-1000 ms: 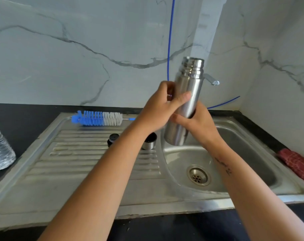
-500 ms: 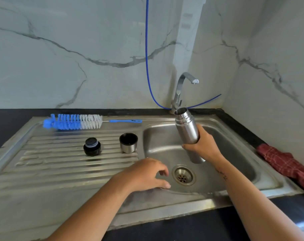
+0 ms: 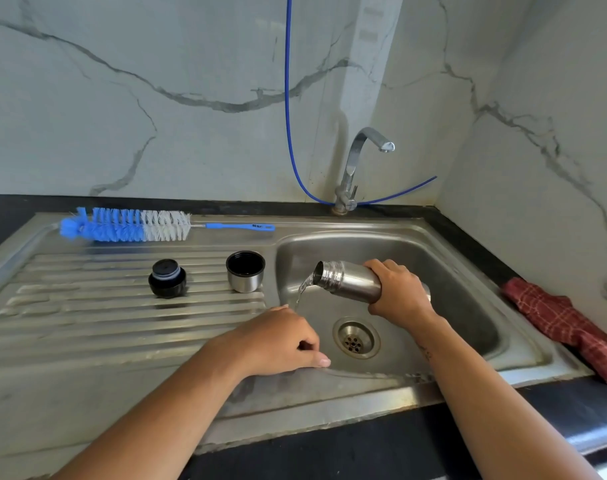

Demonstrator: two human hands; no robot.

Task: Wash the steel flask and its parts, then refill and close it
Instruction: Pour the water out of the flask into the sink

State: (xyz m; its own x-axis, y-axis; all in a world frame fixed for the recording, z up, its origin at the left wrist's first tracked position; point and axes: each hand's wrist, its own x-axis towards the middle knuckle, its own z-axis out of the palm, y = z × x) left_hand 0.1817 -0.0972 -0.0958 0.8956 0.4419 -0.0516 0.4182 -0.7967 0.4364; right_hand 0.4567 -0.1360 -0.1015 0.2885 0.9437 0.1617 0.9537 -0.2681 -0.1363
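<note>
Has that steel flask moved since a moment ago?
Yes. The steel flask has tipped from upright toward the drainboard, pouring water into the sink, well below the tap.

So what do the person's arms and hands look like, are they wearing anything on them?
Both forearms are bare right down to the bottom edge of the picture: no sleeves and no gloves show. The left hand and right hand carry no ring, watch or bracelet that can be seen. The one marking is a small dark tattoo on the right forearm just below the wrist, too small to read.
</note>
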